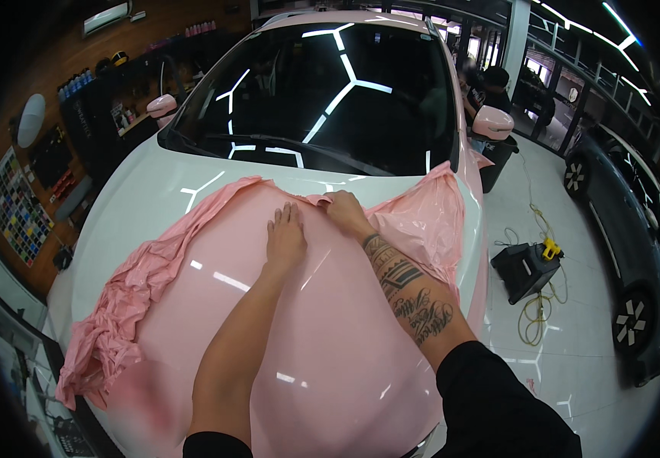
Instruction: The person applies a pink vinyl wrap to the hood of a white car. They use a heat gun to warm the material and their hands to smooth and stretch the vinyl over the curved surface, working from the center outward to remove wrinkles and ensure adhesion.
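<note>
Pink vinyl film (330,320) covers the near and middle part of a car's hood. White paint of the hood (120,202) shows beyond the film. Along the left, the film's edge is folded back into a crumpled band (143,282); a loose, wrinkled flap (421,217) lies at the right. My left hand (286,238) rests flat on the film near its far edge, fingers stretched out. Just to its right, my right hand (345,214) is closed on the turned-up film edge, its fingers partly hidden from view.
Beyond the hood rises the dark windshield (330,91). A black case (528,271) and a yellow hose (536,320) are on the floor at right, near a dark car (631,237). A person (490,88) is behind the pink side mirror (492,122).
</note>
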`<state>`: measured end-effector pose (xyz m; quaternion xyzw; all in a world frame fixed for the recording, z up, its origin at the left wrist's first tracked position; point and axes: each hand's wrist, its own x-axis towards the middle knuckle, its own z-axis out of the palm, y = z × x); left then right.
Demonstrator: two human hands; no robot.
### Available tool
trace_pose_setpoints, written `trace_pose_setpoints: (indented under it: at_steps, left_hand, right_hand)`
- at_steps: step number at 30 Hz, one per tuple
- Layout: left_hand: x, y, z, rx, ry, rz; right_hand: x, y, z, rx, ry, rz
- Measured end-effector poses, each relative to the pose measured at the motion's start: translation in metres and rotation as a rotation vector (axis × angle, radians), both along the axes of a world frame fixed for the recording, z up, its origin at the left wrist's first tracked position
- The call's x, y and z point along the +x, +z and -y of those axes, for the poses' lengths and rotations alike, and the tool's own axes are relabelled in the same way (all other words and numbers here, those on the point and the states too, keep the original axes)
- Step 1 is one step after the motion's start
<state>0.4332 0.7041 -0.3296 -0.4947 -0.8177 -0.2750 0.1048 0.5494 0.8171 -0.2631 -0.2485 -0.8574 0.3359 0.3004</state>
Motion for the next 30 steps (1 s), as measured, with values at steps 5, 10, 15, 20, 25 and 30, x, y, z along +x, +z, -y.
trace_pose_setpoints:
  at_steps: [5,10,15,20,25,30]
  left_hand:
    - [-0.034,0.032,-0.008,0.126,-0.08,0.05]
    - [-0.057,0.042,-0.026,0.054,-0.169,0.15]
    - [-0.069,0.023,-0.037,0.158,-0.221,0.13]
    - [-0.077,0.02,-0.042,0.353,-0.238,0.606]
    - [-0.097,0.023,-0.042,0.252,-0.189,0.234]
    - [-0.062,0.037,-0.016,-0.012,-0.588,0.396]
  right_hand:
    - [-0.004,-0.007,0.007,0.05,-0.095,0.002]
    - [-0.004,-0.015,0.013,-0.122,-0.109,-0.091]
    - [0.013,-0.008,0.027,-0.261,-0.054,-0.064]
    - [0.045,-0.019,0.041,-0.166,-0.029,-0.24]
    - [0.052,-0.018,0.063,-0.189,-0.177,-0.066]
    - [0.056,-0.031,0.079,-0.238,-0.062,-0.4]
